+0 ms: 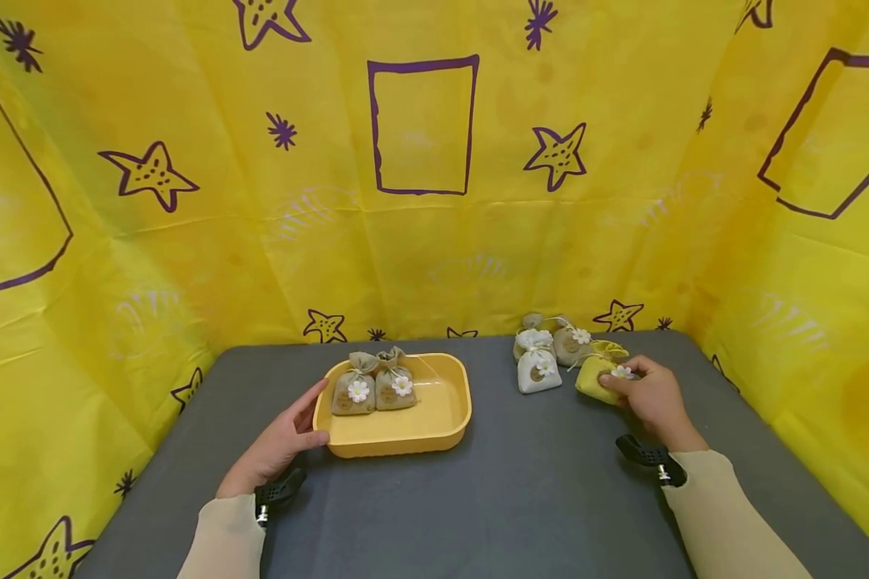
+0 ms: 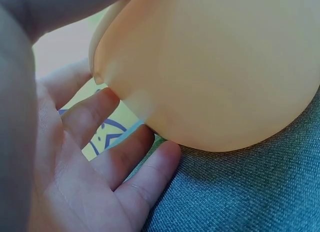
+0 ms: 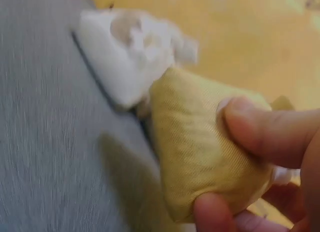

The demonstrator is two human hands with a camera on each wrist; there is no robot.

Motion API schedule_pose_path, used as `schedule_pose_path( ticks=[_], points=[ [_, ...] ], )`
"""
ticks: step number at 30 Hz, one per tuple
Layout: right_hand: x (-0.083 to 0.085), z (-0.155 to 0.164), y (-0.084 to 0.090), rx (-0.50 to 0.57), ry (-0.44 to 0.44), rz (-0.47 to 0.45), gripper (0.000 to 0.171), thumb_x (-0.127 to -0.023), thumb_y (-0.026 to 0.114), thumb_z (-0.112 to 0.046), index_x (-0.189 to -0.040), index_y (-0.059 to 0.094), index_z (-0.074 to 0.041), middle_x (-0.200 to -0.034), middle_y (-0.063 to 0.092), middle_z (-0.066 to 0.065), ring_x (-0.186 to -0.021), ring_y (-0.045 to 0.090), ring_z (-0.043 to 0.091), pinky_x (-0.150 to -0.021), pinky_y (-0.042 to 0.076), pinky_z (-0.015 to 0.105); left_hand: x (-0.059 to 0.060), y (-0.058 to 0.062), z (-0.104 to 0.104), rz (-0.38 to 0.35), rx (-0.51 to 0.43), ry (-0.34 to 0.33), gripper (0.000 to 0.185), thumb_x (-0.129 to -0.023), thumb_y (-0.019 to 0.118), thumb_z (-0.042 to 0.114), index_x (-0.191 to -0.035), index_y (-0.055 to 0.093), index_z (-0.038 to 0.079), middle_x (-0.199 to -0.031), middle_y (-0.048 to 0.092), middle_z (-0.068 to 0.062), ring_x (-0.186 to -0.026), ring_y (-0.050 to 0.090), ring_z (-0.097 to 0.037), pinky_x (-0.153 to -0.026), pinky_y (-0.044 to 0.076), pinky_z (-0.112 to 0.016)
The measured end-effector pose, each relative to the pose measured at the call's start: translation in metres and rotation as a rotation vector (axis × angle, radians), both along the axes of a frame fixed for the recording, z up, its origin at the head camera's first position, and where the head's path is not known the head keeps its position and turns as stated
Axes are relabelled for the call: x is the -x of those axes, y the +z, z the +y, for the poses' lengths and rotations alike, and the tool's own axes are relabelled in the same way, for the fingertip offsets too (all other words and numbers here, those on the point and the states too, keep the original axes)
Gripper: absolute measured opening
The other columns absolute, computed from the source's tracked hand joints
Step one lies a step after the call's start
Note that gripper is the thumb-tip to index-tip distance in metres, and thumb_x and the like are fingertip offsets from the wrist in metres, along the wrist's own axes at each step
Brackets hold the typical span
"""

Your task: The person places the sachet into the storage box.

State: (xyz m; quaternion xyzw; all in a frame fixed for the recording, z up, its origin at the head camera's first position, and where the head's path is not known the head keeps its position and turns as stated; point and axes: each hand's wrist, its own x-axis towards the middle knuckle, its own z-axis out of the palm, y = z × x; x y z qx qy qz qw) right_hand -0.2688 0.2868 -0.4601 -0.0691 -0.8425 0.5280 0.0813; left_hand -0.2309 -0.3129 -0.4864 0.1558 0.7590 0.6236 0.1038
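Steadying the yellow tray with the left hand, fingers straight and flat against its near left corner, holding nothing. Good to keep that hand there so the tray does not slide on the gray table. Two brown bags with daisies already standing together at the back left of the tray, with free room beside them on the right. Farther right, a white bag and one more brown bag resting on the table. Last, the right hand, thumb and fingers pinching the yellow bag, which sits just beside the white one. Best to pinch softly but surely, lift straight up, and not bump the white bag.
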Motion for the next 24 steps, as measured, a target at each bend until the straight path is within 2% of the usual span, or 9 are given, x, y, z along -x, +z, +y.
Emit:
schedule_pose_path(
  ticks=[7, 15, 21, 24],
  points=[
    [-0.012, -0.024, 0.034, -0.045, 0.105, 0.063, 0.042, -0.083, 0.083, -0.032, -0.095, 0.063, 0.002, -0.098, 0.056, 0.019, -0.071, 0.062, 0.026, -0.063, 0.059, 0.038, -0.001, -0.001, 0.0, 0.01, -0.013, 0.0, 0.086, -0.095, 0.068, 0.009, -0.161, 0.013, 0.013, -0.164, 0.011, -0.015, -0.147, 0.02, -0.036, -0.103, 0.039, -0.026],
    [-0.016, -0.07, 0.069, -0.034, 0.21, 0.089, 0.035, -0.08, 0.086, -0.025, -0.091, 0.065, 0.002, -0.097, 0.059, 0.016, -0.069, 0.065, 0.027, -0.06, 0.058, 0.034, 0.0, -0.001, 0.001, -0.002, -0.015, -0.002, 0.086, -0.095, 0.068, 0.009, -0.161, 0.013, 0.012, -0.164, 0.011, -0.015, -0.147, 0.019, -0.035, -0.103, 0.038, -0.027],
    [-0.019, -0.115, 0.087, -0.06, 0.301, 0.102, 0.027, -0.079, 0.087, -0.021, -0.088, 0.069, -0.003, -0.097, 0.063, 0.014, -0.067, 0.068, 0.026, -0.062, 0.059, 0.04, 0.0, 0.0, 0.0, -0.001, -0.014, -0.002, 0.086, -0.095, 0.068, 0.009, -0.161, 0.014, 0.012, -0.164, 0.011, -0.015, -0.147, 0.019, -0.035, -0.103, 0.038, -0.027],
    [-0.02, -0.138, 0.092, -0.042, 0.348, 0.083, 0.024, -0.08, 0.086, -0.018, -0.09, 0.069, -0.005, -0.104, 0.064, 0.014, -0.067, 0.069, 0.025, -0.06, 0.059, 0.04, 0.0, 0.0, 0.0, -0.003, -0.014, -0.003, 0.086, -0.095, 0.068, 0.009, -0.161, 0.014, 0.012, -0.164, 0.011, -0.015, -0.147, 0.02, -0.036, -0.103, 0.039, -0.026]
  ],
)
